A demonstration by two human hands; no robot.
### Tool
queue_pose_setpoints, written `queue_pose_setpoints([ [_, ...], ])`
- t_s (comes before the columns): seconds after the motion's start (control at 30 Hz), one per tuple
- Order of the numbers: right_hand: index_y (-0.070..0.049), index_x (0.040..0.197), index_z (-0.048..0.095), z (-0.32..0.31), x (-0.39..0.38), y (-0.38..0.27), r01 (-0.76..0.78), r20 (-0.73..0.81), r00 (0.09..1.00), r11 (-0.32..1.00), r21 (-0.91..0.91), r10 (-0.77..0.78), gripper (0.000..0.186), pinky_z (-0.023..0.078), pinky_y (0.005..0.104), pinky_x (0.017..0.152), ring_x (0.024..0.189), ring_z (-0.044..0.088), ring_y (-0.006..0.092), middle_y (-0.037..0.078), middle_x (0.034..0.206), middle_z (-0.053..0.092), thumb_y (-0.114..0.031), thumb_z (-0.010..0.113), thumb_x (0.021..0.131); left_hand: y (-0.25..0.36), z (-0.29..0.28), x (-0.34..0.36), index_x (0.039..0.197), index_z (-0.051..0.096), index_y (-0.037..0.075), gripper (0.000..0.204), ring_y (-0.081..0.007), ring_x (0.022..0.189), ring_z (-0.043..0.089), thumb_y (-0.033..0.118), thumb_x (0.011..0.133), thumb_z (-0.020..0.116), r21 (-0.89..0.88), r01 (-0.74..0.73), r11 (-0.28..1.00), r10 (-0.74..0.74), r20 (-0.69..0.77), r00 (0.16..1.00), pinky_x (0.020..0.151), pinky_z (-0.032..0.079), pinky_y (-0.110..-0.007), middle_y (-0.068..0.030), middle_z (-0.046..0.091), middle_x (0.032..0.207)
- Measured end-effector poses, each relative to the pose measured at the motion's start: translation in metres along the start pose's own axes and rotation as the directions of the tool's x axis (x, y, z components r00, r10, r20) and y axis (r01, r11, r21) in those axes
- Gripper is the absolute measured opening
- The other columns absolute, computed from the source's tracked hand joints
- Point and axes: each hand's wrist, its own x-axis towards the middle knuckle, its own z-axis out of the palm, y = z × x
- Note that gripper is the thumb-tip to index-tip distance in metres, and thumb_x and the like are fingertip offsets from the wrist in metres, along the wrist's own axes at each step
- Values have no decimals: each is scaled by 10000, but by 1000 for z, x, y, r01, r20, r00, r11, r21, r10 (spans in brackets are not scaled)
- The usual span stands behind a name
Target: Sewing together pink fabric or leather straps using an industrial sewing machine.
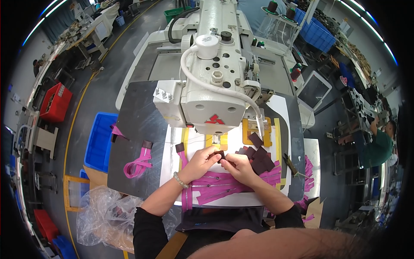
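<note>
1. The left hand point(200, 163) and right hand point(241, 167) work close together, both pinching a dark brown patch point(220, 156) just in front of the sewing machine point(215, 101), over the middle of the table point(140, 108); whether anything sits inside its fold is hidden.
2. Fingers cover most of the patch, so an uneven pinch could skew or drop it.
3. Pink zippers point(224, 190) lie beneath the wrists along the near edge; a dragging forearm could pull them off.
4. Loose patches point(262, 164) heap beside the right hand; a sideways sweep could scatter them toward the snips point(293, 165) near the right edge.
5. Open room lies toward the far left corner, beyond a looped zipper point(139, 163); the machine blocks straight ahead.
</note>
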Motion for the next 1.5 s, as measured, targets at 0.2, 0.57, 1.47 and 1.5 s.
queue_pose_setpoints([
  [0.2,26,756,577,1,1,-7,-4,22,1000,1000,18,4,174,325,266,452,496,384,77,38,564,435,-75,627,889,-1,-2,-2,876,617,-2,162,-56,616,473,156,909,625,53,12,999,-12,-7,1000,555,396,-232,3,560,676],
  [0.57,34,791,626,-1,0,0,-42,6,999,995,93,42,177,338,237,460,518,408,48,-1,580,486,-102,624,905,-3,-4,-3,871,701,-4,148,-47,592,523,136,885,653,-62,45,997,-47,-24,999,547,417,-215,-24,652,698],
  [1.47,19,727,605,0,1,3,-154,-24,986,963,222,164,251,310,218,449,506,406,26,-25,556,487,-132,602,927,-10,-1,1,840,660,2,260,-50,615,523,201,966,550,-251,137,958,-135,27,990,580,440,-208,-23,659,711],
  [1.5,18,727,606,0,1,2,-162,-19,985,959,232,172,248,321,218,454,511,416,27,-23,563,497,-132,603,926,-9,0,0,840,660,2,260,-50,615,523,201,966,550,-250,138,958,-136,28,990,580,440,-208,-23,659,711],
])
